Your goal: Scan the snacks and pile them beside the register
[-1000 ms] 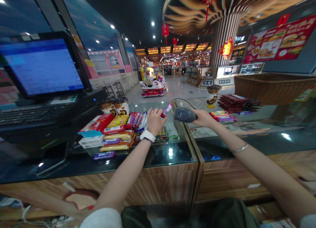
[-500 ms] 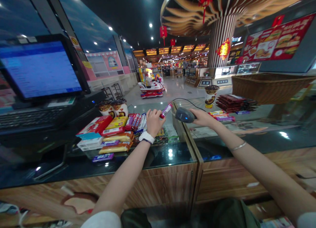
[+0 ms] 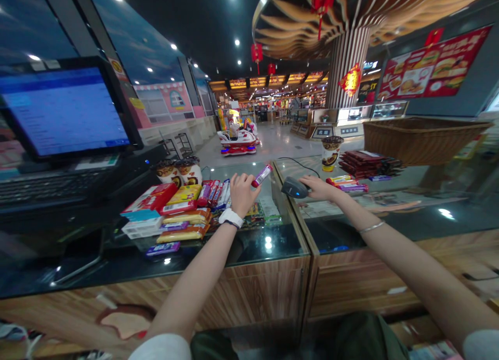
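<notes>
Held over the glass counter (image 3: 249, 244), a small red and purple candy tube (image 3: 262, 176) is pinched in the fingers of my left hand (image 3: 244, 194). My right hand (image 3: 322, 188) is wrapped round a dark grey handheld scanner (image 3: 294, 187) with a blue light, its head pointing left towards the tube. Scanner and tube are apart. Left of my left hand lie wrapped bars (image 3: 213, 192), yellow packets (image 3: 183, 232) and a red box (image 3: 150, 198). Several colourful tubes (image 3: 346, 183) lie just right of my right hand.
A monitor (image 3: 66, 108) and keyboard (image 3: 35, 188) stand at the left, with two cups (image 3: 189, 171) beside them. At the right are another cup (image 3: 331, 152), a stack of dark red packets (image 3: 366, 164) and a wicker basket (image 3: 421, 141). A cable (image 3: 300, 161) runs behind the scanner.
The scanner in my right hand has shifted slightly right and down, away from the tube, and its head has turned. My left hand still holds the tube in nearly the same place.
</notes>
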Demonstrator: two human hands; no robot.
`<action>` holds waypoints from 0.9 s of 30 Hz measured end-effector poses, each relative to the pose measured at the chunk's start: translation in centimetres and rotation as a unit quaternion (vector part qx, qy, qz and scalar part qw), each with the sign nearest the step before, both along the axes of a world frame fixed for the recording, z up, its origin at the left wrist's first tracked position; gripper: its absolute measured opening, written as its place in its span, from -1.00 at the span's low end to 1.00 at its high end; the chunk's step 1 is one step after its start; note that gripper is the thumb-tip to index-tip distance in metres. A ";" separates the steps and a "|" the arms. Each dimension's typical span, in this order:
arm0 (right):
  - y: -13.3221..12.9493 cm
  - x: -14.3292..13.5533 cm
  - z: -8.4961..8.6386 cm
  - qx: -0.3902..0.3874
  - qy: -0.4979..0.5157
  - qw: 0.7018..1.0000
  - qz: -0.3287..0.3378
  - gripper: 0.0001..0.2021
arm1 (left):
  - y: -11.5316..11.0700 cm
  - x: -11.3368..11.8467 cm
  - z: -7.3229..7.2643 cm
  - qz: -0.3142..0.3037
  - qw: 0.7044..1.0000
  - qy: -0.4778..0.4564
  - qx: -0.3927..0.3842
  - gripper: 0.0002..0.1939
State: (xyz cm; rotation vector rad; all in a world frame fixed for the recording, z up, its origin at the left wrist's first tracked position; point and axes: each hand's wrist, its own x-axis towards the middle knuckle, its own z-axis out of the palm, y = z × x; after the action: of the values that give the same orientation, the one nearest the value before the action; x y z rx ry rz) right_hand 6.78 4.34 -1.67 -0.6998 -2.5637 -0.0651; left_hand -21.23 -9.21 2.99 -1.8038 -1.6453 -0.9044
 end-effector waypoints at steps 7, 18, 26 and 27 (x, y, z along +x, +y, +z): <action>-0.1 -0.1 0.1 -0.014 -0.034 0.999 -0.017 -0.40 | 0.3 -0.2 -0.4 0.002 1.000 0.012 0.006 -0.90; 0.0 -0.3 0.2 -0.039 0.019 0.999 0.024 -0.38 | 0.5 -0.3 -0.5 -0.001 1.000 0.007 0.008 -0.90; -2.1 -1.2 2.2 0.012 0.189 0.982 0.000 -0.41 | 0.1 -0.1 -0.2 -0.020 1.000 0.002 0.006 -0.87; -2.7 -1.4 2.5 0.029 0.201 0.979 -0.001 -0.43 | 0.1 0.0 -0.2 -0.024 1.000 0.002 0.004 -0.86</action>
State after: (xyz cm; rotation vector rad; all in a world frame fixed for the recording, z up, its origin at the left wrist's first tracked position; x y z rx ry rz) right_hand 5.39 1.68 0.83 -0.6208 -2.1653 0.0026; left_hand -21.28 -9.12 2.82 -1.8457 -1.5987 -0.9266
